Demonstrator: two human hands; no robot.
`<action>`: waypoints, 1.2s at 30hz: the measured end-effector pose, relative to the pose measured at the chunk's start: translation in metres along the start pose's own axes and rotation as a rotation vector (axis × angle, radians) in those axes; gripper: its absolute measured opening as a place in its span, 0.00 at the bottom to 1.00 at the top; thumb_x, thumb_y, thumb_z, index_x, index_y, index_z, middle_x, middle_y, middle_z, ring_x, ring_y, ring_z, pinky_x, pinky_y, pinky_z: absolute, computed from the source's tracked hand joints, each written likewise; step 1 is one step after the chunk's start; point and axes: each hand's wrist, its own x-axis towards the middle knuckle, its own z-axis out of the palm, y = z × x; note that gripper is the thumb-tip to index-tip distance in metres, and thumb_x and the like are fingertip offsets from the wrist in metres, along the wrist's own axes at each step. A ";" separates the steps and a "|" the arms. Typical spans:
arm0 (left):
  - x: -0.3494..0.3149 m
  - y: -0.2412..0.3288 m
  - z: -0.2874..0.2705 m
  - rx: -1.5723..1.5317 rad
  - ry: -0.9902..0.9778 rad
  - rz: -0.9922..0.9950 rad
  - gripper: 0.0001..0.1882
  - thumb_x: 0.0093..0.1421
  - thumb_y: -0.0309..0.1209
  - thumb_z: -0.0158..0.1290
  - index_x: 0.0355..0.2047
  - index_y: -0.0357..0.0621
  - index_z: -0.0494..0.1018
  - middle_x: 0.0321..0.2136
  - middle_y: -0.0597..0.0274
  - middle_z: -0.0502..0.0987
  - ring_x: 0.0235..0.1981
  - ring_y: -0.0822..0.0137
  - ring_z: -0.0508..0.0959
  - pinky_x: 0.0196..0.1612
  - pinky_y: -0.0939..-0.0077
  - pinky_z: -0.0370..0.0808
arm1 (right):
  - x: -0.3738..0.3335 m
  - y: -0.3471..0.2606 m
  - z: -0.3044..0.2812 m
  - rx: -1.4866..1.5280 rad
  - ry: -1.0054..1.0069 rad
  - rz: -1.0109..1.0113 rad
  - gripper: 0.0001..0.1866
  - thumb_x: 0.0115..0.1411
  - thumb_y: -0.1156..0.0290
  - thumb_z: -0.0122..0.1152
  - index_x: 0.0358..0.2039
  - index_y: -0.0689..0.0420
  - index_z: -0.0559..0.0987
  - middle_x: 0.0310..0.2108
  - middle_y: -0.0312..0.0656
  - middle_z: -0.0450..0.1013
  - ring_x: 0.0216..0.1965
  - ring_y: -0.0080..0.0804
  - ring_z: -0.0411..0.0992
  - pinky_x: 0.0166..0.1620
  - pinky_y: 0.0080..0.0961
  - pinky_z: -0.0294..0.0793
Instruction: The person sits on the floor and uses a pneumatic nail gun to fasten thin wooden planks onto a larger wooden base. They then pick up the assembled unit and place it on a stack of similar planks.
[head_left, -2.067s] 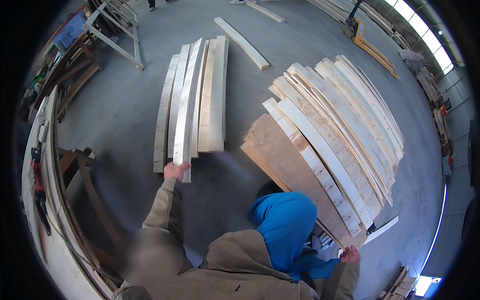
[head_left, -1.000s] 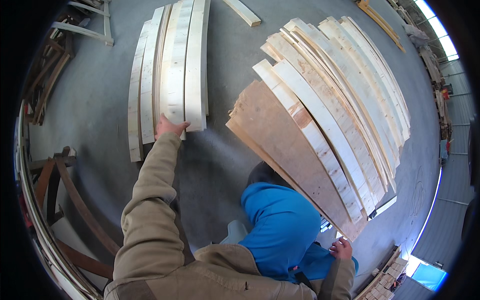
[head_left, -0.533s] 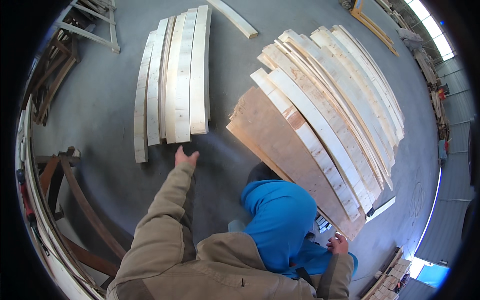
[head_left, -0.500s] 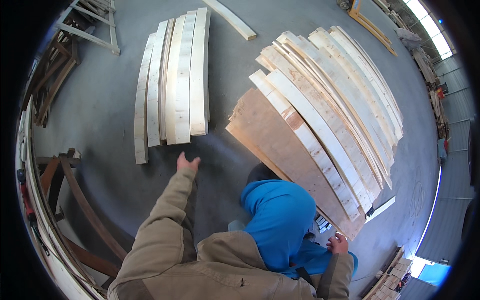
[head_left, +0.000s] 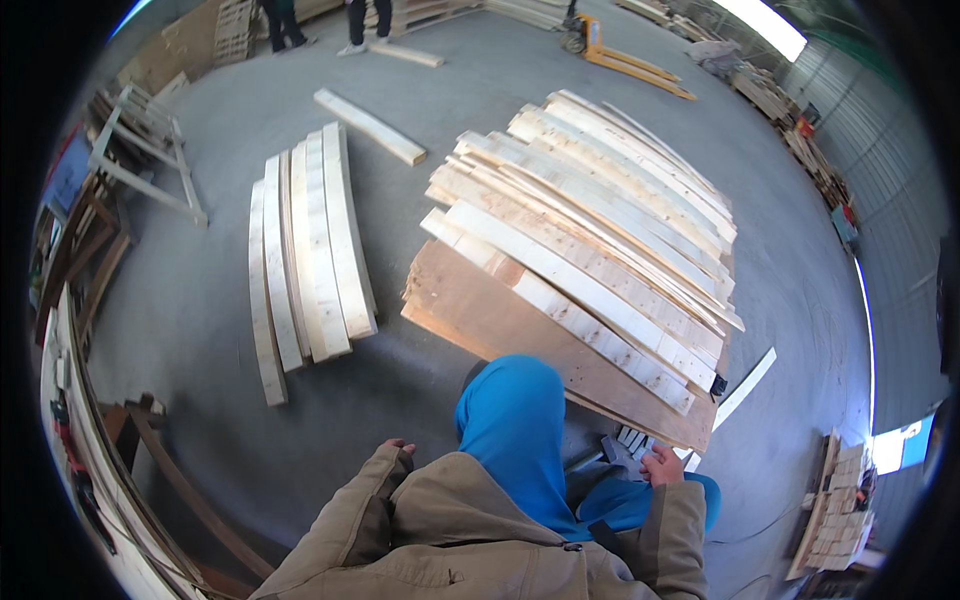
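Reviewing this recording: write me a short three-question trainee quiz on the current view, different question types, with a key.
1. True or false: the larger group of planks lies on top of the brown plywood.
2. What colour is the pallet truck in the background? A) green B) yellow C) white
3. Which is nearer the brown plywood: the left hand or the right hand?

Key: 1 true; 2 B; 3 the right hand.

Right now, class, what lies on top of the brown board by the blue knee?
Pale planks lie side by side on the brown board, leaving a strip nearest the knee bare. They hide the rest of its top; what is under its middle cannot be seen.
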 end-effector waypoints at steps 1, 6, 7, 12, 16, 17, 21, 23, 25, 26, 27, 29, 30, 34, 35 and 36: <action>-0.002 0.005 -0.006 -0.016 0.029 0.052 0.38 0.67 0.51 0.65 0.68 0.39 0.72 0.63 0.45 0.79 0.66 0.48 0.77 0.68 0.54 0.73 | -0.002 0.001 0.000 0.012 0.009 -0.018 0.29 0.69 0.70 0.67 0.66 0.69 0.71 0.39 0.48 0.81 0.33 0.32 0.81 0.33 0.27 0.80; 0.018 0.036 -0.032 -0.185 0.222 0.321 0.32 0.67 0.46 0.66 0.62 0.36 0.76 0.53 0.47 0.84 0.54 0.55 0.83 0.59 0.60 0.80 | -0.009 0.005 0.002 0.030 0.059 -0.095 0.29 0.64 0.70 0.71 0.63 0.68 0.75 0.34 0.46 0.82 0.31 0.31 0.81 0.34 0.29 0.81; 0.022 0.045 -0.037 -0.251 0.232 0.332 0.31 0.67 0.45 0.67 0.61 0.35 0.76 0.52 0.47 0.84 0.54 0.56 0.83 0.58 0.61 0.80 | -0.010 0.007 0.002 0.050 0.062 -0.104 0.29 0.64 0.69 0.72 0.63 0.68 0.76 0.34 0.46 0.83 0.32 0.31 0.81 0.35 0.30 0.81; 0.019 0.134 -0.073 -0.308 0.264 0.552 0.25 0.68 0.38 0.65 0.60 0.35 0.76 0.40 0.56 0.85 0.37 0.66 0.85 0.40 0.70 0.83 | -0.015 0.010 0.001 -0.009 0.055 -0.206 0.31 0.60 0.64 0.75 0.61 0.67 0.79 0.38 0.49 0.86 0.37 0.35 0.84 0.42 0.34 0.84; -0.047 0.224 -0.082 -0.459 0.256 0.652 0.20 0.69 0.32 0.63 0.57 0.35 0.78 0.39 0.57 0.85 0.36 0.67 0.85 0.40 0.73 0.83 | -0.021 0.004 0.000 -0.044 0.057 -0.274 0.32 0.59 0.61 0.77 0.60 0.66 0.80 0.40 0.51 0.86 0.41 0.40 0.85 0.47 0.36 0.84; -0.066 0.244 -0.082 -0.480 0.248 0.707 0.19 0.69 0.31 0.63 0.56 0.35 0.78 0.39 0.57 0.85 0.36 0.67 0.85 0.40 0.73 0.84 | -0.022 0.002 0.000 -0.046 0.051 -0.272 0.32 0.59 0.61 0.77 0.60 0.66 0.80 0.40 0.51 0.86 0.42 0.41 0.85 0.47 0.37 0.84; -0.126 0.308 -0.062 -0.603 0.191 0.867 0.14 0.69 0.25 0.63 0.53 0.36 0.79 0.39 0.56 0.86 0.38 0.65 0.87 0.43 0.71 0.85 | -0.025 -0.007 0.001 -0.085 0.051 -0.283 0.33 0.59 0.61 0.77 0.60 0.65 0.80 0.41 0.52 0.86 0.43 0.42 0.85 0.48 0.37 0.84; -0.145 0.323 -0.045 -0.604 0.091 0.969 0.13 0.68 0.24 0.63 0.52 0.36 0.80 0.40 0.55 0.87 0.39 0.64 0.87 0.44 0.70 0.86 | -0.023 -0.010 0.004 -0.077 0.016 -0.245 0.33 0.58 0.60 0.78 0.60 0.65 0.80 0.41 0.51 0.86 0.44 0.42 0.85 0.48 0.37 0.84; -0.156 0.337 -0.019 -0.602 -0.039 1.038 0.13 0.67 0.26 0.65 0.51 0.37 0.81 0.39 0.57 0.86 0.39 0.68 0.86 0.45 0.71 0.85 | -0.020 -0.009 0.005 -0.158 0.003 -0.273 0.33 0.58 0.60 0.78 0.60 0.65 0.80 0.41 0.51 0.86 0.43 0.43 0.85 0.48 0.38 0.84; -0.160 0.344 -0.004 -0.601 -0.127 1.066 0.14 0.66 0.28 0.67 0.50 0.38 0.82 0.38 0.60 0.86 0.38 0.71 0.84 0.45 0.73 0.84 | -0.018 -0.009 0.005 -0.185 -0.007 -0.255 0.33 0.58 0.60 0.78 0.59 0.64 0.80 0.41 0.51 0.86 0.43 0.43 0.85 0.48 0.38 0.84; -0.162 0.351 0.016 -0.540 -0.164 1.103 0.13 0.67 0.26 0.66 0.50 0.37 0.82 0.39 0.58 0.87 0.39 0.69 0.85 0.45 0.72 0.85 | -0.016 -0.008 0.005 -0.188 -0.008 -0.266 0.33 0.58 0.60 0.78 0.59 0.64 0.80 0.41 0.51 0.86 0.43 0.43 0.85 0.48 0.38 0.84; -0.165 0.360 0.061 -0.429 -0.243 1.064 0.12 0.67 0.24 0.65 0.50 0.38 0.82 0.40 0.57 0.87 0.40 0.69 0.86 0.46 0.71 0.85 | -0.015 -0.005 0.005 -0.191 -0.012 -0.208 0.32 0.57 0.60 0.79 0.59 0.63 0.81 0.41 0.51 0.86 0.43 0.44 0.85 0.49 0.38 0.84; -0.166 0.361 0.087 -0.421 -0.287 1.059 0.12 0.67 0.24 0.65 0.51 0.39 0.82 0.39 0.59 0.87 0.39 0.70 0.85 0.46 0.72 0.85 | -0.015 -0.003 0.005 -0.199 -0.012 -0.256 0.32 0.57 0.60 0.79 0.59 0.63 0.81 0.41 0.50 0.86 0.43 0.44 0.85 0.49 0.38 0.84; -0.163 0.347 0.172 -0.278 -0.531 1.049 0.16 0.65 0.30 0.68 0.51 0.40 0.82 0.38 0.61 0.87 0.41 0.69 0.85 0.46 0.73 0.83 | -0.019 0.005 0.004 -0.255 0.001 -0.244 0.33 0.57 0.60 0.79 0.59 0.63 0.81 0.40 0.50 0.86 0.44 0.45 0.85 0.50 0.38 0.83; -0.161 0.337 0.178 -0.055 -0.467 1.167 0.18 0.63 0.33 0.68 0.51 0.40 0.82 0.38 0.58 0.87 0.41 0.64 0.86 0.46 0.69 0.83 | -0.020 0.006 0.004 -0.272 0.008 -0.212 0.33 0.56 0.61 0.78 0.59 0.63 0.81 0.40 0.50 0.86 0.44 0.45 0.85 0.51 0.39 0.83; -0.159 0.330 0.182 0.252 -0.376 1.197 0.20 0.62 0.36 0.68 0.51 0.40 0.82 0.39 0.54 0.88 0.42 0.58 0.87 0.46 0.65 0.83 | -0.022 0.007 0.004 -0.273 0.022 -0.235 0.33 0.56 0.61 0.78 0.59 0.63 0.81 0.40 0.50 0.86 0.44 0.45 0.85 0.51 0.38 0.83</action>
